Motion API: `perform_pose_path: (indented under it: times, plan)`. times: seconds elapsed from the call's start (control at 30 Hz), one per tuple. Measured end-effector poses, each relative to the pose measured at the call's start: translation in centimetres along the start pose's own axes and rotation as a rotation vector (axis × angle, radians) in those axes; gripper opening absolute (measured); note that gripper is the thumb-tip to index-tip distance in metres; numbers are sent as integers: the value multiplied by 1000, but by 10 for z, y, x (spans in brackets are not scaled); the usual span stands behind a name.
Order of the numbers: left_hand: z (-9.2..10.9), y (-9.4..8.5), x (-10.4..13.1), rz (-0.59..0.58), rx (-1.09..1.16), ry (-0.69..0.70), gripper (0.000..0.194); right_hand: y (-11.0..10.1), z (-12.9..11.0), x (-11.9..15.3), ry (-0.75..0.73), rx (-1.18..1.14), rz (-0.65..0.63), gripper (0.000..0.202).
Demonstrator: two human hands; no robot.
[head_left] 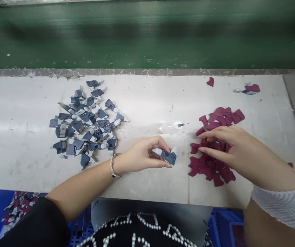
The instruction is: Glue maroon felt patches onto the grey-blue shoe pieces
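My left hand pinches a small blue-grey and white plastic part between thumb and fingers, above the middle of the white table. Over the pile of dark red plastic pieces at the right is my right hand. Its thumb and forefinger are apart, with their tips close to a few of the red pieces; no piece shows between them. On the left lies a heap of similar blue-grey and white parts.
A small clear bottle with a thin metal tip lies between the piles. At the back right are one loose red piece and a part with red on it. A green belt runs behind the table. Blue crates stand below.
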State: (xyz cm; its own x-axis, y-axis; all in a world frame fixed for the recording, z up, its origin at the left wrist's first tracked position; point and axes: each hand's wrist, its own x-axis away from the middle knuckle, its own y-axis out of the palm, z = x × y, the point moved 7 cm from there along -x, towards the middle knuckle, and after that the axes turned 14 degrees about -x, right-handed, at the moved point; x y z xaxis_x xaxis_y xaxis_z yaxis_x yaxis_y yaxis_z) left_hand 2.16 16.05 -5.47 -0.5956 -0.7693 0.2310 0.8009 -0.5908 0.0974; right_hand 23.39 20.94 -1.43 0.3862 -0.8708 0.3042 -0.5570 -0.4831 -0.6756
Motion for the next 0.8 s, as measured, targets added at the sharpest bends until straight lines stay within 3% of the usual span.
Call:
perform_pose_path:
  times: [0.17, 0.33, 0.43, 0.53, 0.67, 0.8]
  plan:
    - [0, -2, 0, 11, -1, -11, 32, 26, 6, -5, 46, 16, -70, 48]
    - [3, -1, 2, 89, 37, 23, 31, 28, 0, -2, 149, -67, -92, 43]
    - [7, 0, 7, 226, 58, 65, 27, 20, -10, 15, 203, -268, -22, 34]
    - [13, 2, 15, 350, -24, 89, 23, 18, -26, 31, 146, -507, 81, 26]
    - [21, 5, 24, 437, -190, 141, 24, 34, -42, 31, 62, -746, 46, 11]
    - [20, 5, 27, 488, -311, 189, 27, 49, -44, 17, 89, -952, -3, 15]
